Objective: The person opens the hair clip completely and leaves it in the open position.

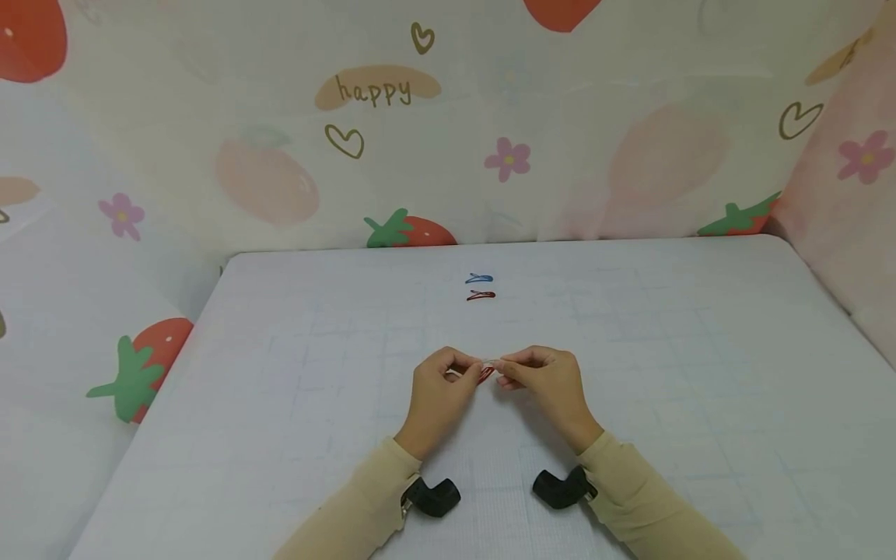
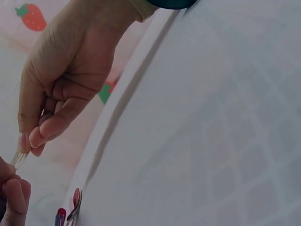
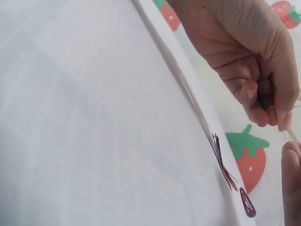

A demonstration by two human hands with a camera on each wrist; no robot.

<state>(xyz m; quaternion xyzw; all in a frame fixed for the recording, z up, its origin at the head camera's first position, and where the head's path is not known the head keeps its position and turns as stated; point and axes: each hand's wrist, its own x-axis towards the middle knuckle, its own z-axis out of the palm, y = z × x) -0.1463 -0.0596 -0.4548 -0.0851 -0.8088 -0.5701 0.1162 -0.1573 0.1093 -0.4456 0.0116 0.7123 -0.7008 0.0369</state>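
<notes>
A pale, thin hair clip [image 2: 19, 159] spans the gap between both hands. My left hand [image 1: 439, 395] pinches one end between thumb and fingertip. The other end is pinched by my right hand [image 1: 551, 389], its other fingers bent. A red hair clip [image 1: 486, 374] shows just below the fingertips in the head view; whether it touches them I cannot tell. Farther up the white table lie a blue hair clip [image 1: 481, 278] and a second red hair clip [image 1: 483, 295], one above the other. The fingertips partly hide the pale clip.
The white table [image 1: 315, 435] has its far edge against a patterned cloth [image 1: 560, 93] with strawberries and flowers. More of this cloth hangs at both sides. Dark wrist devices [image 1: 435, 498] sit at the sleeves. Hair clips [image 3: 248, 203] lie near the hands in the right wrist view.
</notes>
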